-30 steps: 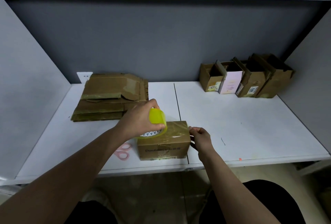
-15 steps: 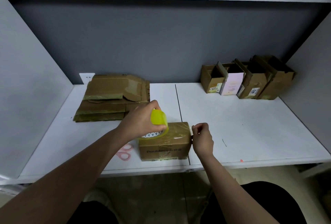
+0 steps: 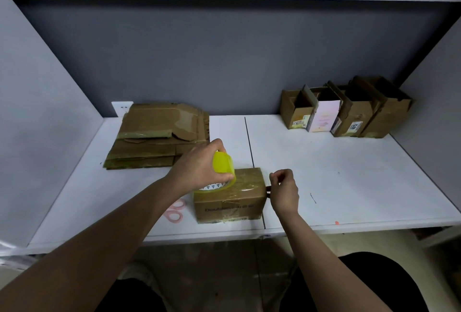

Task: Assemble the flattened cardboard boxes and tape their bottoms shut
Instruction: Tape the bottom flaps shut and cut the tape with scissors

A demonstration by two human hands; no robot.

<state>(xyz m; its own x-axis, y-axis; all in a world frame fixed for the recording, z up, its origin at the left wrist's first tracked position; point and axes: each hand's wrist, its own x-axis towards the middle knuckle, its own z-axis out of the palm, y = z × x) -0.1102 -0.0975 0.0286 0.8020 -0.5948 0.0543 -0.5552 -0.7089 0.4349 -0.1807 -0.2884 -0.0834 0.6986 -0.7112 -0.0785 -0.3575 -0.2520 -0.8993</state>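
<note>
With your left hand gripping the roll and right hand pinching the tape end, pull taut across the box seam.

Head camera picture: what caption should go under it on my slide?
Left hand holds yellow tape roll on a cardboard box; right hand pinches beside it.

My left hand grips the yellow tape roll on top of the small cardboard box near the table edge. My right hand pinches something at the box's right end, probably the tape's end. Pink scissors lie left of the box.
</note>
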